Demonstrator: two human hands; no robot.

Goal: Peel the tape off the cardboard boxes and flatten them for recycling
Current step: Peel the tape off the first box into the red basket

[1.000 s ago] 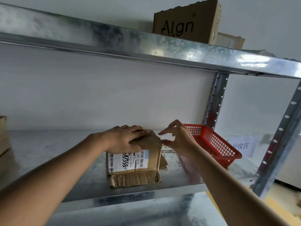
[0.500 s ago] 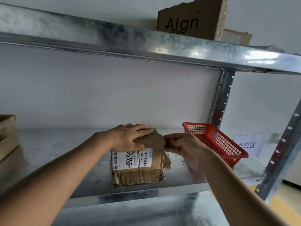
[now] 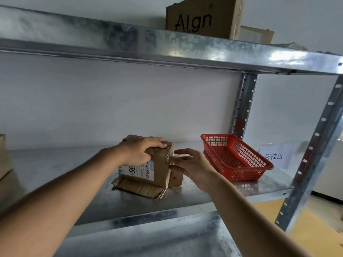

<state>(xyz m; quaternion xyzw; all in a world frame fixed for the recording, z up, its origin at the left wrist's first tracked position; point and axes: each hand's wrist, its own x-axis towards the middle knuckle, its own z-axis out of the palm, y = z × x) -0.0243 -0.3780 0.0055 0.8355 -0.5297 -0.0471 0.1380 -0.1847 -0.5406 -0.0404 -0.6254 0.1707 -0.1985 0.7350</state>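
We grip the box [image 3: 157, 169] with our left hand [image 3: 141, 153]; right hand [image 3: 191, 164], fingers loosely spread, touches its side. Box stands unflattened; any tape unclear.

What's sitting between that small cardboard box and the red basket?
In the head view, only the person's right hand lies between the small cardboard box and the red basket, above bare metal shelf.

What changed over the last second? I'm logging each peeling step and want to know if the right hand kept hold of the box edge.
The right hand gave up its pinch at the small cardboard box's right edge; its fingers are now spread beside that edge. The left hand stayed gripping the box's top, the box standing on the metal shelf. The red basket stayed put.
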